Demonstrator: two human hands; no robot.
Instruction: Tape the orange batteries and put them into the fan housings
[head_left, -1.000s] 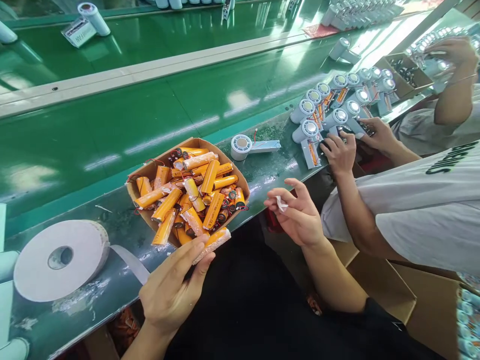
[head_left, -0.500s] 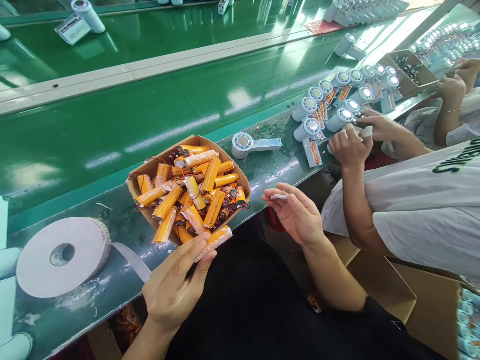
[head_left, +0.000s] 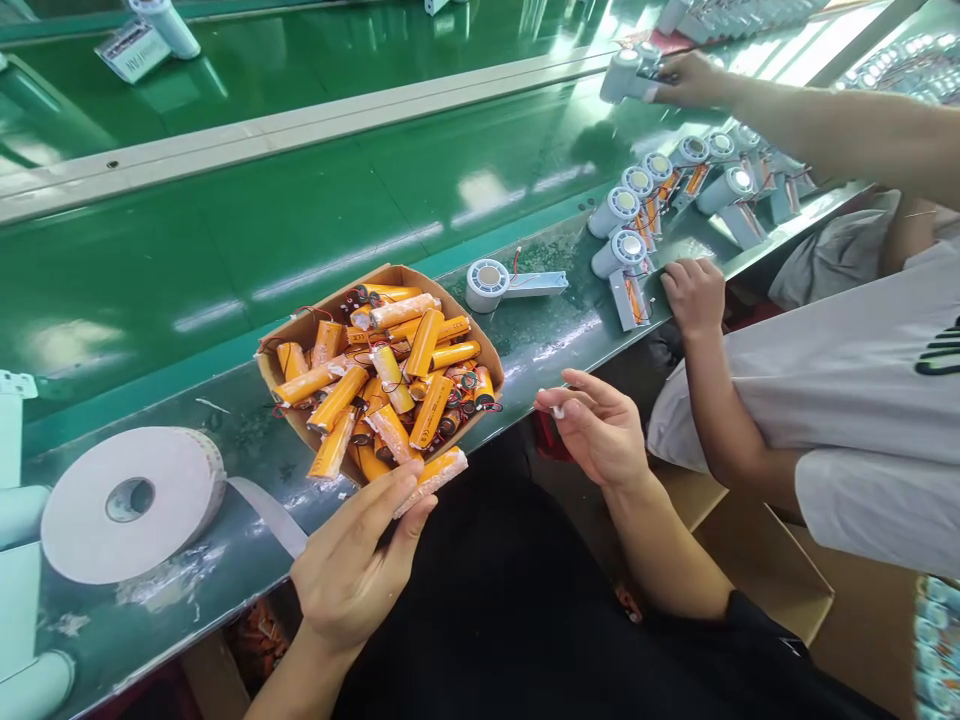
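Note:
My left hand (head_left: 349, 580) is closed on an orange battery (head_left: 442, 474), gripping it between thumb and fingers at the near edge of a cardboard box. Whitish, flaky residue covers part of that battery's side. To the right, my right hand (head_left: 604, 440) pinches a small white scrap (head_left: 557, 411), apart from the battery. Many orange batteries (head_left: 431, 410) with thin red and black wires fill the cardboard box (head_left: 489, 352), some with the same residue. A strip from the white tape roll (head_left: 79, 510) runs toward my left wrist, where its end is hidden.
A pale blue fan body (head_left: 534, 284) lies on the bench beyond the box. More fan bodies (head_left: 630, 255) stand in rows at right. A co-worker's hand (head_left: 686, 80) holds one over the green belt (head_left: 315, 230); their other hand (head_left: 694, 295) rests on the bench edge.
The white scrap has become smaller and more bunched between my right fingers. My left hand barely moves with the battery. The co-worker's arm has reached across the belt with a fan body.

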